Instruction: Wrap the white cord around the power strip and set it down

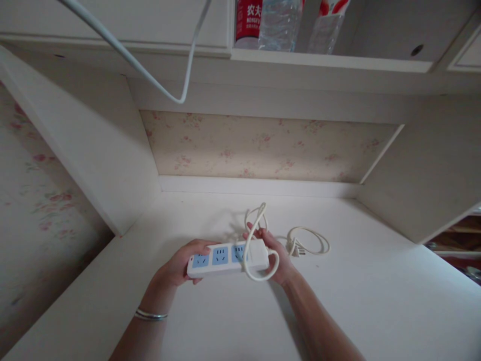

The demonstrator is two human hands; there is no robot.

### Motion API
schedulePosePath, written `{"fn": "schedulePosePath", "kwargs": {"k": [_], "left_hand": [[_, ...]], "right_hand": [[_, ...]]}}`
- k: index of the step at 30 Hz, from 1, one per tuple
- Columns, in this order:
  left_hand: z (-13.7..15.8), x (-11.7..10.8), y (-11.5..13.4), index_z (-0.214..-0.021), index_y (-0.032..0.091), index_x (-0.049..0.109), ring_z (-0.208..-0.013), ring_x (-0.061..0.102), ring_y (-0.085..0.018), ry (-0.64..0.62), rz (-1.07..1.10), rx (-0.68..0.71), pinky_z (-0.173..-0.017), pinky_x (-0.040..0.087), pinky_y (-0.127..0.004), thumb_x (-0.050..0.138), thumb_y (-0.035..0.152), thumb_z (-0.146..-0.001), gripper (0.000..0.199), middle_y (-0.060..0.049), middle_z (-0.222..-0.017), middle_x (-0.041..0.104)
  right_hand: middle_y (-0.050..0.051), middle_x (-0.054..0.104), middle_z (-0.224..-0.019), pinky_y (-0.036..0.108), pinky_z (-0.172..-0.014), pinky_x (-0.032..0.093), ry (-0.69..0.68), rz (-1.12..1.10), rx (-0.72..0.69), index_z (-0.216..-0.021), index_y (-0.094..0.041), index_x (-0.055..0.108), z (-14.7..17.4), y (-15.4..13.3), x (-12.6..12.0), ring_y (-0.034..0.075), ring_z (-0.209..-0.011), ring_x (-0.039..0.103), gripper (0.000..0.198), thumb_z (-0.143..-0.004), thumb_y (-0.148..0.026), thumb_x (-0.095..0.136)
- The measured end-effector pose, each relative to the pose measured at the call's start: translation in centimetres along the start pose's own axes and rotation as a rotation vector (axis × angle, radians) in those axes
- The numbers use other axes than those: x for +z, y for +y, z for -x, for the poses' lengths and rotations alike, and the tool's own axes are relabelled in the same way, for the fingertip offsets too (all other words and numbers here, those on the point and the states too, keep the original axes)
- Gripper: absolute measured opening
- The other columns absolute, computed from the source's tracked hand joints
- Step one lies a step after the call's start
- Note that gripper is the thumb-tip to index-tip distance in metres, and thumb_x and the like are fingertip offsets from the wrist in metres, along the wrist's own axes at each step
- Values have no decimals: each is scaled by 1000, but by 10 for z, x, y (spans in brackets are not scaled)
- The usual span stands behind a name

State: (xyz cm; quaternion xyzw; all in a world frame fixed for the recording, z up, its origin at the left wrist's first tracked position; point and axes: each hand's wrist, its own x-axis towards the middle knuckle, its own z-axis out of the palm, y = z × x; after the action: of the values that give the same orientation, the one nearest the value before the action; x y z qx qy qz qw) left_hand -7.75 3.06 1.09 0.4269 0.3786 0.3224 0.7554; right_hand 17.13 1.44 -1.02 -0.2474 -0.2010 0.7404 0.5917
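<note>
A white power strip [225, 258] with blue socket faces is held above the white desk top, its sockets turned up toward me. My left hand [184, 261] grips its left end, thumb on top and fingers underneath. At the other end, my right hand [276, 255] is closed around the strip from behind, partly hidden by it. A pale cord [246, 255] leaves the right end, loops across the front of the strip and rises behind it near my right fingers. To the right, the cord's plug [296, 249] lies on the desk beside a loop of cord.
The desk [338, 301] has a side panel at left and right, with flowered wallpaper [244, 145] at the back. Overhead, a shelf [330, 61] holds a red-labelled pack [248, 22] and clear plastic bottles [280, 25]. A white cable [150, 77] hangs at upper left.
</note>
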Motion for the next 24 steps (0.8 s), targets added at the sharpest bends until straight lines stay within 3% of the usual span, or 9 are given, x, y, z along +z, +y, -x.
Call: {"fn": "schedulePosePath", "kwargs": {"k": [3, 6, 9, 11, 14, 17, 20, 22, 24], "left_hand": [[11, -14, 8, -96, 7, 71, -32, 46, -10, -91, -269, 26, -29, 36, -20, 60, 31, -70, 37, -8, -55, 64], [27, -31, 23, -101, 12, 69, -35, 47, -11, 66, -403, 10, -29, 33, -19, 60, 38, -73, 40, -5, -56, 63], [42, -54, 41, -107, 11, 63, -35, 48, -12, 347, -500, -10, -29, 28, -17, 59, 45, -75, 48, 0, -47, 56], [48, -72, 50, -108, 13, 60, -38, 51, -13, 570, -520, 65, -30, 27, -17, 57, 46, -76, 47, 1, -49, 56], [49, -95, 50, -102, 15, 59, -46, 57, -15, 806, -531, 229, -38, 39, -20, 54, 48, -78, 42, 1, -56, 59], [43, -106, 39, -101, 16, 58, -51, 60, -18, 888, -533, 220, -41, 44, -24, 51, 47, -78, 40, 0, -60, 60], [33, -111, 25, -99, 16, 58, -55, 63, -21, 886, -569, 172, -44, 45, -26, 46, 48, -80, 40, -2, -61, 61], [26, -117, 19, -99, 16, 59, -57, 63, -21, 912, -685, 144, -46, 45, -27, 39, 49, -83, 42, -4, -65, 63], [20, -127, 17, -99, 16, 59, -61, 63, -22, 983, -897, 102, -50, 45, -28, 33, 47, -86, 42, -7, -74, 65]], "right_hand": [[0, 64, -116, 33, -77, 56, 23, -42, -187, -86, -23, 61, 1, -12, -3, 17, -96, 65, 10, -79, -28, 65], [-3, 57, -127, 32, -78, 55, -3, -17, -259, -82, -24, 59, 3, -20, -6, 16, -95, 64, 7, -80, -29, 64], [-2, 57, -127, 29, -72, 55, -3, 55, -261, -82, -24, 57, 4, -20, -8, 14, -85, 65, 11, -81, -33, 64], [1, 64, -114, 25, -62, 54, 26, 134, -244, -82, -23, 54, 4, -15, -8, 12, -73, 64, 16, -81, -37, 63], [2, 68, -84, 19, -42, 43, 56, 375, -139, -90, -22, 53, 3, -2, -7, 9, -50, 57, 23, -82, -43, 60], [0, 65, -74, 18, -34, 36, 25, 617, -29, -111, -22, 50, 3, 12, -3, 8, -40, 51, 36, -85, -46, 54], [-1, 64, -74, 20, -33, 37, 9, 795, 18, -134, -22, 33, 8, 18, 1, 9, -37, 49, 55, -87, -46, 48], [-1, 64, -72, 21, -32, 36, 28, 942, 29, -142, -21, 18, 14, 13, 1, 10, -36, 49, 66, -87, -44, 46], [-2, 64, -71, 21, -33, 34, 67, 1111, 10, -142, -21, 21, 24, 1, -3, 9, -36, 47, 65, -87, -44, 45]]}}
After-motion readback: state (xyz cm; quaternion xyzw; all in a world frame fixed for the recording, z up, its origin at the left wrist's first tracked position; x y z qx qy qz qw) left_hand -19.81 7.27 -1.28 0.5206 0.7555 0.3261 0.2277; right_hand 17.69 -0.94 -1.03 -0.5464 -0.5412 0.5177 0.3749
